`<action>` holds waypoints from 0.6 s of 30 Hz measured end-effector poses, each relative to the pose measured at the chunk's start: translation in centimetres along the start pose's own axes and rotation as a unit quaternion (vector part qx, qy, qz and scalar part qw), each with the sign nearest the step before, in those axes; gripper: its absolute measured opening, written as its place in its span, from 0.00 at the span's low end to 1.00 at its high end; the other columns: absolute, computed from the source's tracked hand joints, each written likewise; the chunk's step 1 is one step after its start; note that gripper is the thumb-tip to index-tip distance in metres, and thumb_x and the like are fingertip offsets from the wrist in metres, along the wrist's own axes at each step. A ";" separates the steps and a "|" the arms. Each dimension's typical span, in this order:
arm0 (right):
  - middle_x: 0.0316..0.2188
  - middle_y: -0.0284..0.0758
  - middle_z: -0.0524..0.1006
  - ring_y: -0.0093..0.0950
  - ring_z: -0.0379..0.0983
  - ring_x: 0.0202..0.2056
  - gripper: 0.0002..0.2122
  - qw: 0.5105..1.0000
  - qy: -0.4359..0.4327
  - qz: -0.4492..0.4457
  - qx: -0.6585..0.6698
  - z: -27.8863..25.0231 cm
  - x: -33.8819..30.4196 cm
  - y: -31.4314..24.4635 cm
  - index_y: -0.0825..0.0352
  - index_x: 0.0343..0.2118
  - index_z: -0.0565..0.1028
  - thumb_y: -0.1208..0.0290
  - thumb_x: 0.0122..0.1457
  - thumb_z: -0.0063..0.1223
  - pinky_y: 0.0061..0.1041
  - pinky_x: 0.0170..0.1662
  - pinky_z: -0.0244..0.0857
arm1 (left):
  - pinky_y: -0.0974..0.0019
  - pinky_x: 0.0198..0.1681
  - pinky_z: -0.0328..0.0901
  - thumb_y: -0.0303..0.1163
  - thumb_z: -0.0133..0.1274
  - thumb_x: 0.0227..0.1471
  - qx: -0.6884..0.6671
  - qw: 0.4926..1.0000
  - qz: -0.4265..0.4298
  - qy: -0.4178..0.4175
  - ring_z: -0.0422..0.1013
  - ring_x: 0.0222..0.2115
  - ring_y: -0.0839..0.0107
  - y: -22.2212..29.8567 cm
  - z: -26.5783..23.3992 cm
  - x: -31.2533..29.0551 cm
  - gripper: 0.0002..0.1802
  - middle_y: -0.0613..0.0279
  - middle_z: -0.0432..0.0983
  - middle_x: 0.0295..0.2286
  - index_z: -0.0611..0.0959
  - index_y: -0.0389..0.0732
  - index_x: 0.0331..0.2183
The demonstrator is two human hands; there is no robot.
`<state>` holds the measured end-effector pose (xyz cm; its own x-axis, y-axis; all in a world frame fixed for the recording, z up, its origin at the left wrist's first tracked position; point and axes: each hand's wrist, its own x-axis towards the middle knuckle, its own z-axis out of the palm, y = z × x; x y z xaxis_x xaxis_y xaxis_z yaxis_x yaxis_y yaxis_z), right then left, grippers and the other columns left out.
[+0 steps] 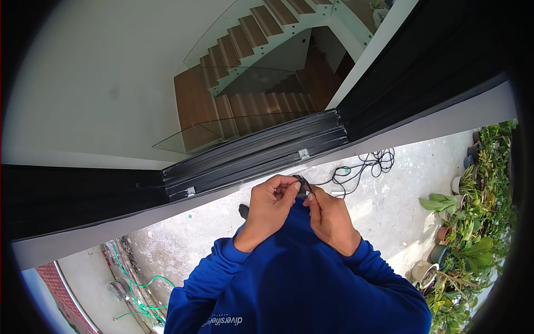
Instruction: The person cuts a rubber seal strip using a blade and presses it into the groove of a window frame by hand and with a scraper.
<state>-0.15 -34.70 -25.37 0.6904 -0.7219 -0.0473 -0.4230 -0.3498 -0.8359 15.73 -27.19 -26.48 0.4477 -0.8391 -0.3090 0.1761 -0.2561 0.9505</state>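
Note:
Close together in front of my chest, both hands work on a small black strip (303, 183), curved and thin; its exact kind cannot be made out. My left hand (271, 205) pinches it between thumb and fingers. From the other side my right hand (332, 218) grips its lower end, fingers closed. Just beyond the hands runs a black grooved frame track (250, 157) across the opening. Two small silvery pieces, a nearer-left one (191, 191) and a right one (303, 153), sit on its outer edge. Fingers partly hide the strip.
Loops of black cable (361, 167) lie on the pale concrete floor (378, 206). Potted plants (467, 222) line the right side. A green hose (133, 284) is at lower left. Past the track, a glass panel (192, 136) edges a wooden staircase (239, 42).

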 end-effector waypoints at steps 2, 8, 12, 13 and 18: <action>0.28 0.51 0.81 0.52 0.80 0.27 0.10 1.000 -0.003 -0.003 -0.027 0.2 -0.2 0.0 0.75 0.49 0.76 0.77 0.68 0.52 0.44 0.30 0.72 | 0.77 0.29 0.69 0.25 0.61 0.63 0.022 0.999 0.036 0.009 0.74 0.25 0.83 -0.1 0.3 -0.2 0.08 0.66 0.82 0.27 0.86 0.31 0.42; 0.23 0.55 0.78 0.54 0.78 0.24 0.09 1.000 -0.012 0.010 -0.014 -0.1 -0.3 -0.3 0.77 0.45 0.75 0.78 0.66 0.53 0.46 0.26 0.70 | 0.75 0.33 0.72 0.24 0.60 0.63 0.057 0.996 0.070 0.002 0.78 0.28 0.80 -0.8 0.5 -0.2 0.07 0.63 0.83 0.29 0.85 0.30 0.42; 0.21 0.55 0.77 0.54 0.77 0.23 0.08 1.000 -0.011 0.008 -0.010 0.0 -0.6 -0.3 0.77 0.44 0.75 0.79 0.66 0.53 0.46 0.25 0.69 | 0.74 0.33 0.73 0.23 0.60 0.63 0.063 0.996 0.070 0.001 0.79 0.28 0.79 -0.9 0.8 -0.3 0.06 0.62 0.84 0.30 0.85 0.30 0.41; 0.21 0.55 0.77 0.54 0.77 0.23 0.07 1.000 -0.011 0.011 -0.015 0.1 -0.7 -0.2 0.77 0.43 0.75 0.79 0.65 0.53 0.46 0.25 0.69 | 0.74 0.33 0.73 0.23 0.60 0.63 0.064 0.995 0.075 0.002 0.79 0.28 0.79 -0.9 0.9 -0.3 0.06 0.61 0.84 0.30 0.85 0.30 0.41; 0.21 0.55 0.77 0.54 0.77 0.23 0.06 0.999 -0.009 0.012 -0.033 0.1 -0.7 0.0 0.77 0.40 0.74 0.79 0.65 0.53 0.47 0.24 0.69 | 0.73 0.34 0.74 0.22 0.60 0.63 0.084 0.991 0.103 0.004 0.79 0.28 0.78 -1.3 1.4 -0.7 0.05 0.60 0.84 0.29 0.85 0.30 0.40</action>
<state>-0.58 -34.08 -25.36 0.6890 -0.7206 -0.0771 -0.4775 -0.3714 -0.7962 13.94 -26.98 -27.43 0.4655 -0.8786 -0.1067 -0.0684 -0.1559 0.9854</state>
